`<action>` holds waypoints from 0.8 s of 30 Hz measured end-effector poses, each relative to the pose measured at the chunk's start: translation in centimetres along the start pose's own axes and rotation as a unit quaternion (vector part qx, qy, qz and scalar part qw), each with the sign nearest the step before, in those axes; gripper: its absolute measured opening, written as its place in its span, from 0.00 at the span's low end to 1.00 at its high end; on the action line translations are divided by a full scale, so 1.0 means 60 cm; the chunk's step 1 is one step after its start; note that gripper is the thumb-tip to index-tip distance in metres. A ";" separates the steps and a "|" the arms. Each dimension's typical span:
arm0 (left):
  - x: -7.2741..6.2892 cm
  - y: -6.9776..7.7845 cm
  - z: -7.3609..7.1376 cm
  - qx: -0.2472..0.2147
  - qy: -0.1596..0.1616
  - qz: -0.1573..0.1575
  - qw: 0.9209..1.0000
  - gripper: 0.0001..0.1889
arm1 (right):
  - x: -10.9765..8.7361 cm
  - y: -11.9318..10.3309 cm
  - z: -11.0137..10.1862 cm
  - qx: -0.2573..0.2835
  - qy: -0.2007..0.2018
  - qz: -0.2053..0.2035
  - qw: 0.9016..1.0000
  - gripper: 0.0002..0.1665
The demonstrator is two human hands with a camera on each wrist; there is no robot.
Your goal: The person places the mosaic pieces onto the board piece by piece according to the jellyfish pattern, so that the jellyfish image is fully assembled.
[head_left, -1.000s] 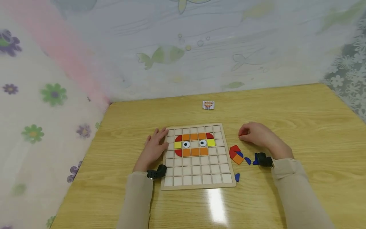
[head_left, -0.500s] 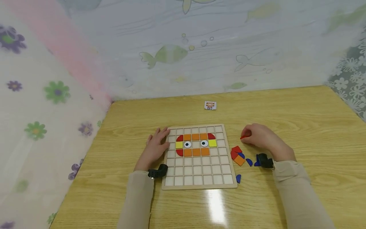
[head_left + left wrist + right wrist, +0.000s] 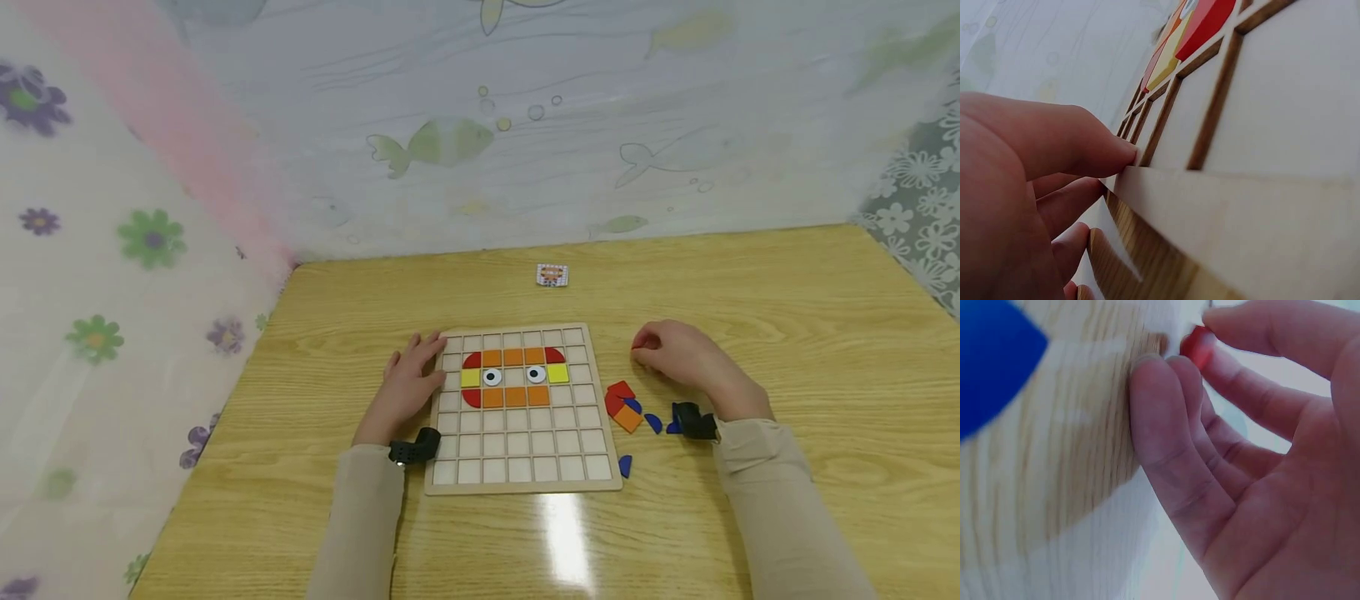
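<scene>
A wooden grid board (image 3: 525,489) lies on the table, with red, orange and yellow tiles and two eye tiles set in its upper rows. On the board's left edge rests my left hand (image 3: 407,385), fingers mostly straight and thumb touching the rim, as the left wrist view also shows. My right hand (image 3: 678,358), to the right of the board, pinches a small red tile (image 3: 1199,347) between thumb and index finger. That tile's full shape is hidden by the fingers. A small pile of red tiles (image 3: 620,389), an orange tile (image 3: 627,417) and blue pieces lies between board and right hand.
Loose blue pieces (image 3: 653,423) lie near the right wrist, and another blue piece (image 3: 626,466) sits by the board's lower right corner. A small picture card (image 3: 552,276) lies behind the board. Patterned walls border the wooden table (image 3: 750,292) at the back and left.
The right hand stays beside the board, and the red tile between its fingertips turns slightly. The left hand keeps its place on the board's edge. The head view shifts a little.
</scene>
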State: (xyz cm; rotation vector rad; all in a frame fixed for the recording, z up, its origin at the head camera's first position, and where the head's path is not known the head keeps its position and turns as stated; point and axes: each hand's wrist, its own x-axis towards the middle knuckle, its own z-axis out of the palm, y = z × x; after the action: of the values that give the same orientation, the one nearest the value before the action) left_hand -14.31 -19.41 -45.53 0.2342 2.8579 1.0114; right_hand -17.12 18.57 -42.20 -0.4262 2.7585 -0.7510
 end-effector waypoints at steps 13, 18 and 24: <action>0.001 -0.001 0.000 -0.004 0.000 -0.006 1.000 0.27 | 0.003 -0.012 0.000 0.022 0.032 -0.028 0.999 0.10; 0.000 -0.001 0.000 -0.002 -0.002 -0.001 1.000 0.28 | 0.004 -0.029 0.003 0.031 0.019 -0.043 0.998 0.08; 0.002 0.000 0.000 0.001 -0.005 -0.010 1.000 0.27 | 0.008 -0.048 0.014 0.076 -0.017 -0.060 0.995 0.06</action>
State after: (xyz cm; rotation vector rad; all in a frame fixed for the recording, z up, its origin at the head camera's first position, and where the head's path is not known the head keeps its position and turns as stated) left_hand -14.40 -19.37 -45.53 0.2104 2.8477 1.0004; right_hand -16.72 15.66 -41.48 -0.5719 2.6391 -0.9647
